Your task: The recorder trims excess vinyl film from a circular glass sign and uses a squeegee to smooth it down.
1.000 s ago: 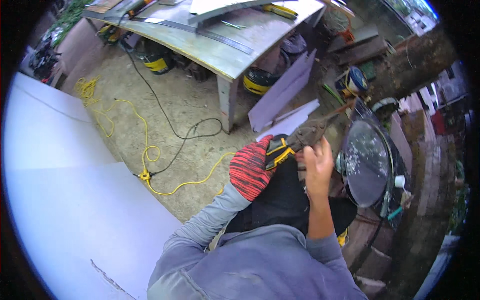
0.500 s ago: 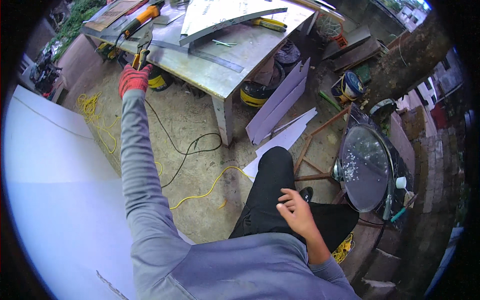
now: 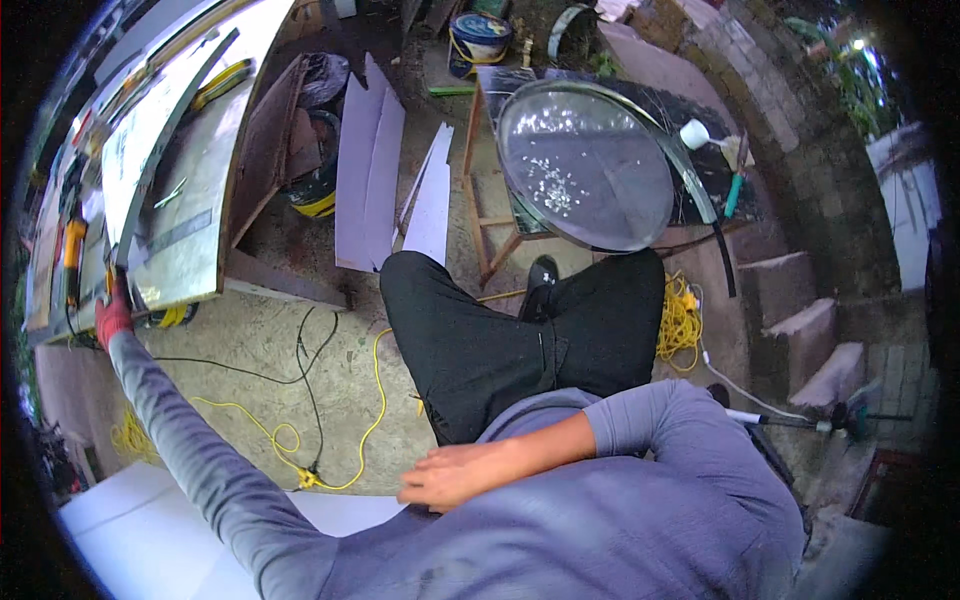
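Outdoor work yard with a concrete floor and stone steps

A grey concrete floor [image 3: 250,360] carries a yellow extension cord [image 3: 372,400] and a black cable [image 3: 300,370]; a long metal-topped workbench [image 3: 190,200] runs along the left, white panels [image 3: 370,170] lean near it, a round glass tabletop [image 3: 585,165] rests on a wooden frame [image 3: 485,210], a curved brick wall [image 3: 790,130] and stone steps [image 3: 800,310] close the right side, and the daylight is dim

Red glove [image 3: 112,316], yellow cord [image 3: 372,400], black trousers [image 3: 480,340]
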### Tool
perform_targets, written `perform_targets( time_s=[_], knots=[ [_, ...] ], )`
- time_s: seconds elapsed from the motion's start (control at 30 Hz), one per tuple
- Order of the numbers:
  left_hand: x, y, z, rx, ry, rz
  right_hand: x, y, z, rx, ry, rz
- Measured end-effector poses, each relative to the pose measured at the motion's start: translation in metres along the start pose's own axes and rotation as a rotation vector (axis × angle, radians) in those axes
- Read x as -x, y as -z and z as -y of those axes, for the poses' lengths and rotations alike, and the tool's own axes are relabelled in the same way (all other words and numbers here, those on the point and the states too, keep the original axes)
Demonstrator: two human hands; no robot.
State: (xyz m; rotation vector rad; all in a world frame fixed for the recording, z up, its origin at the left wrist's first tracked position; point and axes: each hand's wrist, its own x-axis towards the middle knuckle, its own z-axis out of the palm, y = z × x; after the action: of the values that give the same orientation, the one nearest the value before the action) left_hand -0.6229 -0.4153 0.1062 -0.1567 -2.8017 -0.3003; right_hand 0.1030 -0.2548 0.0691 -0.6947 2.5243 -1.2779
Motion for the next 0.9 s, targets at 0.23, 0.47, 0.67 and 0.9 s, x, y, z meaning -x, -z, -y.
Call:
perform_targets(
  time_s=[0.23, 0.47, 0.67, 0.9],
  knots=[
    [0.235, 0.066, -0.102, 0.171, -0.191, -0.477, 0.051, -0.006, -0.023, -0.118, 0.035, -0.169],
    [0.52, 0.03, -0.285, 1.061, -0.477, 0.157, 0.163, 0.05, -0.046, -0.265, -0.163, -0.558],
    [0.595, 0.006, -0.398, 0.759, -0.889, 0.366, 0.265, 0.086, -0.073, -0.264, -0.369, -0.973],
    [0.601, -0.048, -0.424, 0.845, -0.768, 0.358, 0.329, 0.14, -0.121, 0.401, -0.591, -1.199]
  ],
)
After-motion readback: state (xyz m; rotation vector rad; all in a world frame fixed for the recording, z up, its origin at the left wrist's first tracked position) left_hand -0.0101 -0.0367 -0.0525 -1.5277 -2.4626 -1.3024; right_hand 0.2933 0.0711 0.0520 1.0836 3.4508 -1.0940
